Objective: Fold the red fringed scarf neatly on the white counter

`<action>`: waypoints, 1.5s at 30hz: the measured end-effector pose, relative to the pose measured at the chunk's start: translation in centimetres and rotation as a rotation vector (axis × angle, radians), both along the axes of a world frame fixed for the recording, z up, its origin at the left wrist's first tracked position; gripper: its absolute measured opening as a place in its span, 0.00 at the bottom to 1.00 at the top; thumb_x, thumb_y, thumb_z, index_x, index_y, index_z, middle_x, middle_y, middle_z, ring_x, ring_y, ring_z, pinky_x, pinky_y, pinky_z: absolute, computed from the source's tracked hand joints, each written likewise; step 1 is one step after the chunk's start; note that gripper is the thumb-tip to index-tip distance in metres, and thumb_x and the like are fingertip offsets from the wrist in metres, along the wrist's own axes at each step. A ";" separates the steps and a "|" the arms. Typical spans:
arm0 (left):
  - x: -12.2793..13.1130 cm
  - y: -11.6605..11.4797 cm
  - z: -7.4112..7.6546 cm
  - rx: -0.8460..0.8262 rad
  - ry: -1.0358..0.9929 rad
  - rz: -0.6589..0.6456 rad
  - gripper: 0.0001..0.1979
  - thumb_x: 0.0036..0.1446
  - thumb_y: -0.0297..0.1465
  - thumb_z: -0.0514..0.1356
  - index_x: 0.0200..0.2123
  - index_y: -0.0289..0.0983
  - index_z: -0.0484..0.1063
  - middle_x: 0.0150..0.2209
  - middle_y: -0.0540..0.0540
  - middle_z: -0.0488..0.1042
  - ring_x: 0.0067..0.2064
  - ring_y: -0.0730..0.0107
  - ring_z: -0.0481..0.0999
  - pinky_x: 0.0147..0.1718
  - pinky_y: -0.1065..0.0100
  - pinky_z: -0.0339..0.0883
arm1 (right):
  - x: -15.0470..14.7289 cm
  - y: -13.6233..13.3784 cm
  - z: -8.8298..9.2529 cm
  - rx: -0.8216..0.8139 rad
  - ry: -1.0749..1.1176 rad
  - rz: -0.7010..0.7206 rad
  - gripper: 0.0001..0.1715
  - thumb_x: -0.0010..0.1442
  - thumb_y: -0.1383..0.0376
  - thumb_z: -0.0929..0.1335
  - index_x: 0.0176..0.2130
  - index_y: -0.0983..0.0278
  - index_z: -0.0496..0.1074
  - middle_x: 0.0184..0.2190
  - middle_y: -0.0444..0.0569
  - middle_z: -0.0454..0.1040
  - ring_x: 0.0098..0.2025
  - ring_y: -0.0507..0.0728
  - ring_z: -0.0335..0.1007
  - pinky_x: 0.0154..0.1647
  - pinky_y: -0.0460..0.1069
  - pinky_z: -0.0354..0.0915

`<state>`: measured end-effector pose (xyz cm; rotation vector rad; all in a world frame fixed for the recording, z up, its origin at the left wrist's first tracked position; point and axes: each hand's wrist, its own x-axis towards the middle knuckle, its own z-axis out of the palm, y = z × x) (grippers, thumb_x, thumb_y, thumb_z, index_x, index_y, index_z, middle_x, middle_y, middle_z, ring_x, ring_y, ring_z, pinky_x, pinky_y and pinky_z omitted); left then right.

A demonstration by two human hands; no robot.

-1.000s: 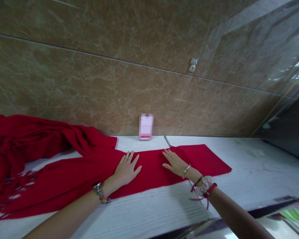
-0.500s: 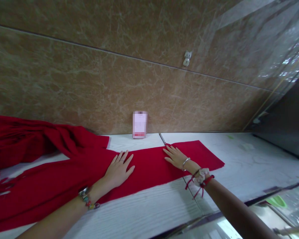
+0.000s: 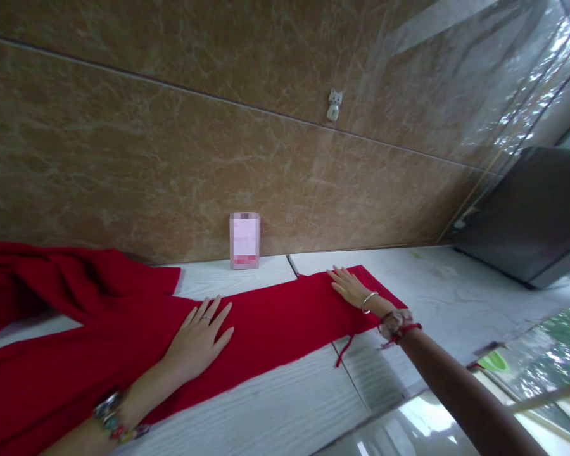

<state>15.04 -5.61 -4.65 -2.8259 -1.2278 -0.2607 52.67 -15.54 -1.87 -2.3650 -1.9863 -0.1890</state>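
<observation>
Red cloth [image 3: 275, 323], apparently a garment, lies across the white wood-grain tabletop [image 3: 275, 405]. One long straight-edged part stretches to the right, while the left part is bunched in folds. My left hand [image 3: 197, 342] rests flat on the cloth left of the middle, fingers spread, a ring on one finger and a beaded bracelet at the wrist. Farther right, my right hand [image 3: 349, 288] lies flat on the cloth near its right end, fingers stretched out. A silver bangle and a red cord bracelet circle that wrist. Neither hand grips anything.
A phone [image 3: 245, 240], its screen blurred, leans against the brown marbled wall [image 3: 171, 158] behind the cloth. A small white cat figure [image 3: 334, 105] is fixed to the wall. At the right stands a dark box-like appliance [image 3: 527, 215]. A green object [image 3: 494, 361] shows beyond the front edge.
My right hand has slid right along the cloth, toward its end. My left hand stays flat on the cloth. The whole view has shifted, so most things appear farther left.
</observation>
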 end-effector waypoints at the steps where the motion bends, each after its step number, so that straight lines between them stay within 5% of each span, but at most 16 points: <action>1: 0.0 0.0 0.0 -0.006 0.012 0.008 0.27 0.57 0.42 0.44 0.57 0.37 0.58 0.60 0.41 0.53 0.60 0.54 0.51 0.54 0.54 0.51 | -0.8 0.5 -0.3 -0.033 0.009 0.046 0.27 0.61 0.55 0.54 0.59 0.55 0.53 0.61 0.46 0.50 0.62 0.58 0.43 0.57 0.58 0.50; 5: 0.1 -0.1 0.1 -0.019 0.044 0.022 0.28 0.57 0.42 0.44 0.57 0.35 0.58 0.60 0.39 0.53 0.60 0.53 0.51 0.55 0.54 0.50 | -2.3 1.5 -0.9 -0.174 0.068 0.218 0.28 0.62 0.55 0.51 0.60 0.54 0.49 0.63 0.45 0.44 0.63 0.61 0.35 0.59 0.62 0.44; 10: 0.1 0.1 -0.3 0.000 0.035 -0.001 0.27 0.57 0.42 0.44 0.57 0.36 0.59 0.60 0.40 0.54 0.60 0.53 0.52 0.55 0.54 0.50 | 2.5 1.3 -0.7 -0.184 0.074 0.029 0.27 0.63 0.59 0.51 0.61 0.59 0.49 0.62 0.51 0.47 0.63 0.60 0.39 0.58 0.63 0.45; 14: -0.1 0.3 -0.6 0.019 0.006 -0.019 0.27 0.57 0.42 0.43 0.56 0.37 0.59 0.60 0.41 0.54 0.60 0.53 0.52 0.54 0.53 0.51 | 7.5 0.8 -1.3 -0.134 0.032 -0.115 0.24 0.62 0.63 0.51 0.55 0.57 0.60 0.59 0.50 0.55 0.62 0.60 0.42 0.57 0.63 0.48; 19: -0.1 0.2 -0.7 0.015 -0.004 -0.025 0.27 0.58 0.43 0.42 0.57 0.37 0.58 0.60 0.41 0.54 0.60 0.53 0.52 0.54 0.53 0.51 | 9.2 1.4 -1.6 -0.033 0.002 -0.239 0.26 0.62 0.57 0.51 0.56 0.58 0.60 0.58 0.55 0.56 0.60 0.65 0.47 0.54 0.67 0.51; 24: 0.1 0.2 -0.8 0.027 -0.001 -0.008 0.27 0.57 0.43 0.43 0.57 0.38 0.58 0.59 0.42 0.55 0.60 0.54 0.52 0.54 0.53 0.50 | 5.2 2.4 -1.4 0.055 0.067 -0.073 0.31 0.62 0.55 0.50 0.60 0.63 0.51 0.61 0.55 0.49 0.62 0.63 0.41 0.57 0.64 0.48; 28: 0.5 -0.3 0.2 -0.022 0.036 0.017 0.27 0.58 0.42 0.43 0.57 0.37 0.58 0.60 0.40 0.53 0.60 0.52 0.52 0.54 0.53 0.49 | 0.9 2.1 -1.5 -0.079 0.129 0.142 0.31 0.61 0.51 0.51 0.60 0.59 0.51 0.62 0.50 0.49 0.63 0.60 0.40 0.59 0.61 0.47; 39: 1.0 -1.1 1.6 -0.102 0.051 0.048 0.26 0.59 0.40 0.44 0.58 0.36 0.55 0.61 0.38 0.49 0.61 0.51 0.48 0.56 0.52 0.46 | 1.1 1.5 -1.7 -0.091 0.080 -0.092 0.29 0.60 0.57 0.54 0.58 0.64 0.55 0.60 0.56 0.53 0.61 0.65 0.46 0.55 0.65 0.51; 45: 1.0 -1.3 2.1 -0.135 0.055 0.055 0.26 0.59 0.40 0.44 0.59 0.35 0.54 0.61 0.38 0.48 0.61 0.50 0.47 0.56 0.53 0.45 | -7.6 3.6 -1.2 -0.006 0.106 0.171 0.30 0.59 0.55 0.57 0.57 0.64 0.57 0.59 0.55 0.55 0.60 0.63 0.48 0.57 0.61 0.51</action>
